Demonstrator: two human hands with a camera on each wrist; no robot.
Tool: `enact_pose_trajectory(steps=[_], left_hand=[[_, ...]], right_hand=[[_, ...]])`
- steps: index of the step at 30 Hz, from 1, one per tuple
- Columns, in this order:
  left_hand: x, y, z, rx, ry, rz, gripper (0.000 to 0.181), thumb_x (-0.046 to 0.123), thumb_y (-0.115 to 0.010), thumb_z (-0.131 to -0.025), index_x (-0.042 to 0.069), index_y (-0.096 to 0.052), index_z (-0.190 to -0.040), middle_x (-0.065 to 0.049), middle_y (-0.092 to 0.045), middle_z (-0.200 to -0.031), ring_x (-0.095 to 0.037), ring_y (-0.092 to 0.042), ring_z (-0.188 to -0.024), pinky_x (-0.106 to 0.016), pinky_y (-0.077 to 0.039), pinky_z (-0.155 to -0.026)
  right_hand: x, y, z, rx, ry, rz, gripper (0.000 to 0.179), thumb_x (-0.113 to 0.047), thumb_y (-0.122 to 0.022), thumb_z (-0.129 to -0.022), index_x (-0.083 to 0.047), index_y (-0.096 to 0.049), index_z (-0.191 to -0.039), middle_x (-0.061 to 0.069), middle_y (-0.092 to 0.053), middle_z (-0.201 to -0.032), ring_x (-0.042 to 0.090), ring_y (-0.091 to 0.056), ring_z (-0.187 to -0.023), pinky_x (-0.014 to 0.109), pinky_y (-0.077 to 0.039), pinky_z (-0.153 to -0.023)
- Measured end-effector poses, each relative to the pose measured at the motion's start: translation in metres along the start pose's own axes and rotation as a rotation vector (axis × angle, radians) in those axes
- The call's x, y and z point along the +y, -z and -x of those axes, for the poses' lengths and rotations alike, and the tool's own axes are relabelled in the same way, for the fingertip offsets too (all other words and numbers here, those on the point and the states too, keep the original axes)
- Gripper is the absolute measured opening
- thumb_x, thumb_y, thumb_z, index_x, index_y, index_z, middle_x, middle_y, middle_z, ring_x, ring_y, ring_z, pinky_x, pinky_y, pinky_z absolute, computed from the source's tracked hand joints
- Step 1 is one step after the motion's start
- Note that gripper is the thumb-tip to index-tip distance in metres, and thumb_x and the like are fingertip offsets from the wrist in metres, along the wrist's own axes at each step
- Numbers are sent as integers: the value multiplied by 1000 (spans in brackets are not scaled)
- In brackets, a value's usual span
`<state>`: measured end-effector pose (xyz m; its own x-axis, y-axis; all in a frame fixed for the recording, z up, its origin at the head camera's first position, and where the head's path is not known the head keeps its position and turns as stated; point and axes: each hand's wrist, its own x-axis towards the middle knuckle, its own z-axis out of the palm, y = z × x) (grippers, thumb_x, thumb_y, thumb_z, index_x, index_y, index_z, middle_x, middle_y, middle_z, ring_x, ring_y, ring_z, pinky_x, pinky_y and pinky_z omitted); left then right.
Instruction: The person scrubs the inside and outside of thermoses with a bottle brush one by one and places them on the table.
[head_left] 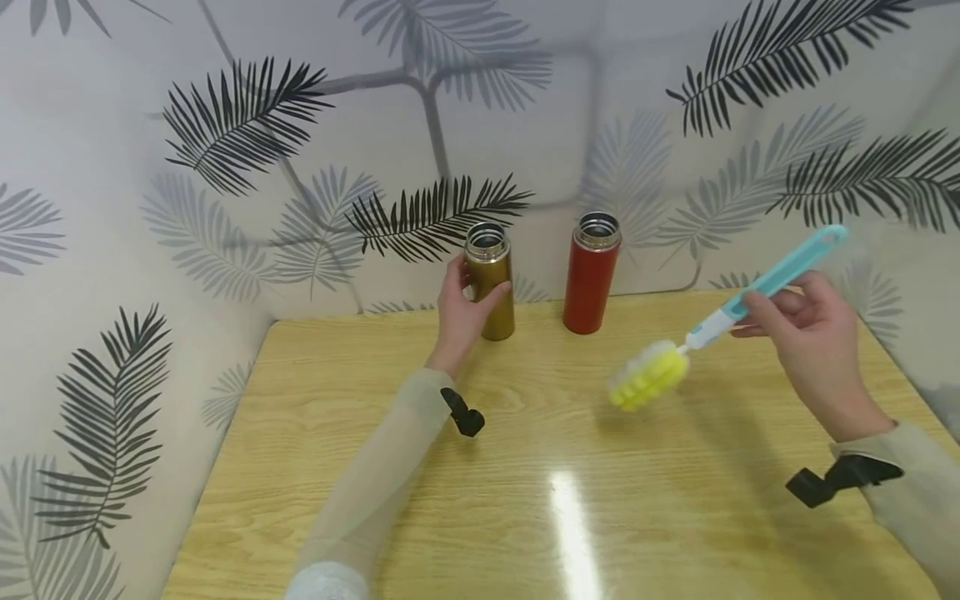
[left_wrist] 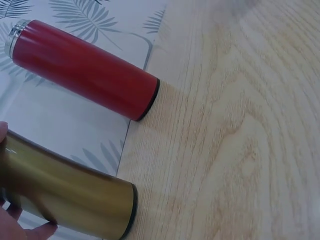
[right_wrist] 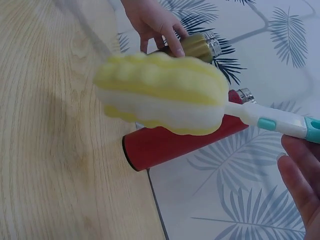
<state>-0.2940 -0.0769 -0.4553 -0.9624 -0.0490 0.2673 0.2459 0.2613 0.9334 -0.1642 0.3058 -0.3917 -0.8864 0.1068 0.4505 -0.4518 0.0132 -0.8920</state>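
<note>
"What filled most of your view?"

"The wall (head_left: 510,142), pale, printed with dark and grey fronds. Then the table (head_left: 637,483), light wood, its far edge along the wall and a streak of glare on the near part."

"And after those?"

"My pale sleeves (head_left: 382,467), one on each side, then the brush (head_left: 716,325). My right hand (head_left: 817,342) had it raised over the table, the teal handle (head_left: 787,272) pinched between my thumb and curled fingers. It sloped down to the left, so the yellow-and-white head (head_left: 648,377) hung above the wood."

"What stood farther back?"

"Two uprights near the wall, a gap between them. The red flask (head_left: 590,283) was on the right, beyond the brush head and apart from it. The gold flask (head_left: 491,273) was on the left, and my left hand (head_left: 461,317) was wrapped about it, thumb across the near side, fingers round the far one, spread only as wide as its body."

"How did their tops look?"

"Bare steel necks (head_left: 487,248), dark inside."

"Anything smaller?"

"A black clip (head_left: 463,414) at each cuff."
</note>
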Motion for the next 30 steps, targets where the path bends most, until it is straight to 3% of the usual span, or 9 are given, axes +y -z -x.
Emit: enact_pose_trajectory(steps=[14,19,23,30], left_hand=[[16,5,27,-2,-21,56,76,27,-85,-89,11,-46,-152,-8,-56,-145,-28,-55,-131,-48,-50,-106],[24,7,39,-30,20,89,75,28,-84,-90,13,-46,-152,-8,-56,-144,-28,-55,-132,-48,-50,-107],[28,9,48,-52,51,132,72,28,-83,-91,15,-47,-151,-7,-55,-145,-28,-54,-133,-47,-50,-108],[36,10,65,-102,36,125,75,25,-84,-89,13,-46,-152,-8,-55,-146,-30,-54,-134,-49,-50,-107]], right_hand=[[4,0,-1,-1,57,17,11,2,-59,-103,7,-62,-113,3,-80,-96,11,-77,-79,22,-60,-71],[4,-1,-1,19,46,62,11,-2,-59,-104,4,-62,-112,0,-80,-94,9,-77,-78,22,-60,-71],[5,-1,-1,14,44,16,11,-1,-59,-104,6,-63,-112,3,-80,-93,12,-77,-77,23,-60,-71],[4,-2,-1,6,51,-22,12,0,-58,-104,7,-63,-113,4,-80,-93,12,-77,-76,23,-61,-70]])
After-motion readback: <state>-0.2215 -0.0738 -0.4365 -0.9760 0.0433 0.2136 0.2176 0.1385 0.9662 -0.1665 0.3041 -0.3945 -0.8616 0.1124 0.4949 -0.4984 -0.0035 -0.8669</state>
